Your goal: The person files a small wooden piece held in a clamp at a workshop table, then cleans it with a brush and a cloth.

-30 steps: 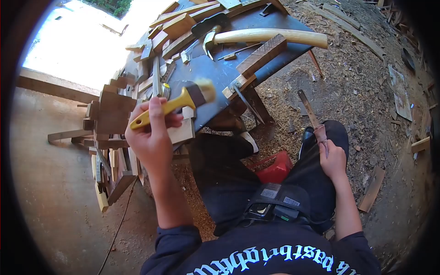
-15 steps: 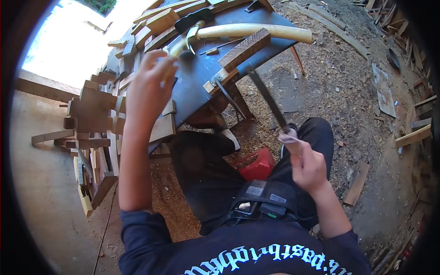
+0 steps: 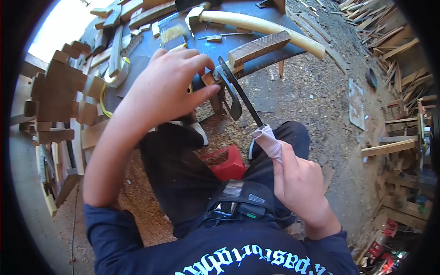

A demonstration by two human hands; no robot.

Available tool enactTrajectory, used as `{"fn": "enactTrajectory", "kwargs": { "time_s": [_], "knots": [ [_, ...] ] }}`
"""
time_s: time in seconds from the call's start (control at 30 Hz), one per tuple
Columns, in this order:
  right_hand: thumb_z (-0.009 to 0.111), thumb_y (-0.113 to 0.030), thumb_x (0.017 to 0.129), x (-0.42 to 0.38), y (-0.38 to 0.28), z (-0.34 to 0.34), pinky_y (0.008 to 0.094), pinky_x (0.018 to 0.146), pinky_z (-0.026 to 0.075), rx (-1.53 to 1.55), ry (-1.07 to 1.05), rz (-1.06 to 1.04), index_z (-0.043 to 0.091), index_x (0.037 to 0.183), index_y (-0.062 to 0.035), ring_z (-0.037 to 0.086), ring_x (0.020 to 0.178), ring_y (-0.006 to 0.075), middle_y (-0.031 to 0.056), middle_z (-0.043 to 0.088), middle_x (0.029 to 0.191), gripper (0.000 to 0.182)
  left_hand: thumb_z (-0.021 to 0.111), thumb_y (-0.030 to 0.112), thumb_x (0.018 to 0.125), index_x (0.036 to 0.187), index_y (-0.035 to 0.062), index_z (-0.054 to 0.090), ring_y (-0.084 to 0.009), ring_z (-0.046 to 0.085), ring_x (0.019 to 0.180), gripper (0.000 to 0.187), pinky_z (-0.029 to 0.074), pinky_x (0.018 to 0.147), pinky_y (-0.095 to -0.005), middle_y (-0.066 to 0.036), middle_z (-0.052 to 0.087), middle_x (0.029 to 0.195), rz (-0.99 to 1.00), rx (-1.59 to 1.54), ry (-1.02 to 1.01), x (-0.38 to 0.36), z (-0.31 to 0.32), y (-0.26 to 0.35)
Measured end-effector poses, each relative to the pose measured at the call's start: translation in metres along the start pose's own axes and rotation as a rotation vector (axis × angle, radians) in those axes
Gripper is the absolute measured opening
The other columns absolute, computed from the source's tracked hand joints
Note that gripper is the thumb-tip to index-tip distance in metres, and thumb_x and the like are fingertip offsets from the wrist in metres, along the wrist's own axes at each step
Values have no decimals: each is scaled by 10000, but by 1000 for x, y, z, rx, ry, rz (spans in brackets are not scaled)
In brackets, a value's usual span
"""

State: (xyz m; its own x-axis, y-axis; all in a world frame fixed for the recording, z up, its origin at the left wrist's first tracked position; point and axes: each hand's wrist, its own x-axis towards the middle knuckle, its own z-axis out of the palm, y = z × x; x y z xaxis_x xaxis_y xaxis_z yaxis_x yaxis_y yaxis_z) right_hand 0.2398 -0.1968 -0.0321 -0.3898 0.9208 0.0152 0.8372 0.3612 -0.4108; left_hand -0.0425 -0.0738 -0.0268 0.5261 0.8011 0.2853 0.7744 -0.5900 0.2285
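My right hand [image 3: 300, 178] is closed around the cloth-wrapped handle [image 3: 268, 141] of a long dark file [image 3: 245, 100]. The file slants up to the bench edge, where its tip overlaps a curved metal blade [image 3: 233, 98] in this view. That blade hangs out past the edge beside a small wooden block [image 3: 209, 79]. Over the bench corner, my left hand [image 3: 172, 85] is open, its thumb and forefinger curved apart with their tips right at the block. A brush [image 3: 173, 35] with pale bristles lies just beyond its knuckles.
On the blue bench [image 3: 211, 49] lie a saw-marked wood block [image 3: 259, 48] and a tool with a long curved wooden handle [image 3: 266, 25]. Cut wood pieces [image 3: 59, 91] are stacked at left. A red plastic container [image 3: 231, 162] stands between my legs. Wood scraps [image 3: 389, 36] line the right side.
My left hand has come down and right, from raised over the bench to the block at its edge. The file has swung left and its tip now overlaps the curved blade. The view has shifted.
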Motion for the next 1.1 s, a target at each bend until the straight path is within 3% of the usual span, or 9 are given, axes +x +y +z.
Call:
{"fn": "enactTrajectory", "kwargs": {
  "time_s": [0.1,0.13,0.2,0.47,0.57,0.67,0.8,0.9,1.1],
  "knots": [
    [605,-63,954,-1,-5,-3,505,517,502,-77,-41,67,535,1112,7,660,586,423,199,648,672,186,775,227,864,957,42,645,-296,661,896,244,507,779,-406,-110,651,888,14,-178,-104,12,8,-20],
    [609,-68,951,-3,-7,-6,493,508,514,-107,-50,65,537,1080,3,670,576,402,187,651,664,164,789,215,845,896,31,613,-303,639,822,260,504,681,-401,-118,615,828,105,-209,-39,13,15,-28],
    [615,-76,943,-4,-13,-11,470,489,537,-161,-70,55,540,1016,-5,688,557,360,163,657,647,127,797,215,832,887,30,602,-301,623,805,274,502,698,-404,-110,601,813,111,-260,-23,14,18,-31],
    [517,-106,992,58,-25,-3,505,479,536,-360,-118,24,469,1012,12,681,545,394,179,640,597,129,799,233,813,858,47,581,-297,598,781,291,490,723,-403,-85,579,789,133,-242,123,5,35,-35],
    [542,-117,993,42,-17,0,500,474,534,-308,-104,42,476,1002,11,681,543,393,190,636,590,145,795,228,810,850,56,579,-290,593,768,280,484,737,-399,-76,574,772,106,-286,117,4,34,-33],
    [582,-102,979,39,-21,4,548,513,503,-279,-138,139,504,1109,8,644,554,449,232,612,610,187,798,222,803,847,60,577,-287,589,758,277,480,718,-397,-74,572,763,84,-306,120,4,37,-33],
    [558,-118,981,68,-9,15,496,481,538,-258,-50,61,483,1005,1,685,548,382,188,646,593,143,806,205,784,832,55,570,-272,567,728,284,467,691,-383,-72,551,746,138,-312,145,7,39,-36],
    [578,-99,984,56,-3,26,557,520,508,-167,-65,84,494,1086,-2,650,585,458,226,631,630,164,795,177,792,853,33,586,-262,562,709,261,465,659,-373,-85,541,747,107,-237,112,7,32,-32],
    [598,-102,965,29,-9,8,520,507,529,-154,-87,129,509,1085,7,671,571,426,214,640,625,184,788,217,807,826,40,569,-266,602,681,282,490,638,-368,-85,558,727,92,-264,105,9,29,-28]
  ]
}}
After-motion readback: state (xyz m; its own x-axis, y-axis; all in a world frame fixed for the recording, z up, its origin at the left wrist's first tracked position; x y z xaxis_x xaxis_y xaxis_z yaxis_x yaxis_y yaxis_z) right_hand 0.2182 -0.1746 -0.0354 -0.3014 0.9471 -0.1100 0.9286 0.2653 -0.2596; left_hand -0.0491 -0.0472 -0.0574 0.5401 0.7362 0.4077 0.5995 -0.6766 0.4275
